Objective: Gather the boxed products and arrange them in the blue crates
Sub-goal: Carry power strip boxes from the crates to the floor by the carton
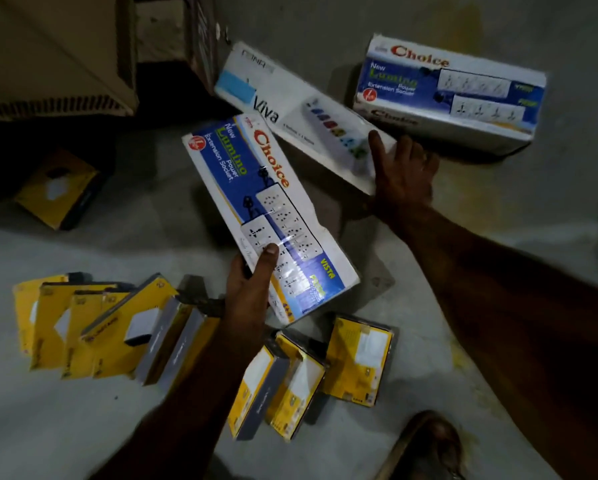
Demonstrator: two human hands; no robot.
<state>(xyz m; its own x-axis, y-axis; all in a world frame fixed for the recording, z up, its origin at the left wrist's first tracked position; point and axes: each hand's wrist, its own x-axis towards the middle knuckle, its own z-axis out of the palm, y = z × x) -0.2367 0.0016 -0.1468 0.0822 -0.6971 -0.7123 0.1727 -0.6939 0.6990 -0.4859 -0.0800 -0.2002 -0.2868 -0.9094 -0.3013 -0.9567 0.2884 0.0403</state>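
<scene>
Gathering stage here, I'd say, nothing is crated and no blue crate is in view at all. Using the Viva box as the landmark: it's the long white one lying on the floor, printed "Viva" with a row of coloured sockets, some small text I can't read. The right hand has its grip closed over the near end of it, thumb on top. Just past its far side sits a Choice box, reading "Choice / New Lumino Power Extension Socket". On its near side, up off the floor, the left hand grips a second Choice box at its lower edge, same wording plus "VISTA" near the bottom. Nearer still than that, yellow boxes stand in a leaning row and a looser bunch, labels too small to read, and one more yellow box lies off to the left in shadow. Next move probably means lifting the Viva box, stacking it with the held one, then finding the crates.
</scene>
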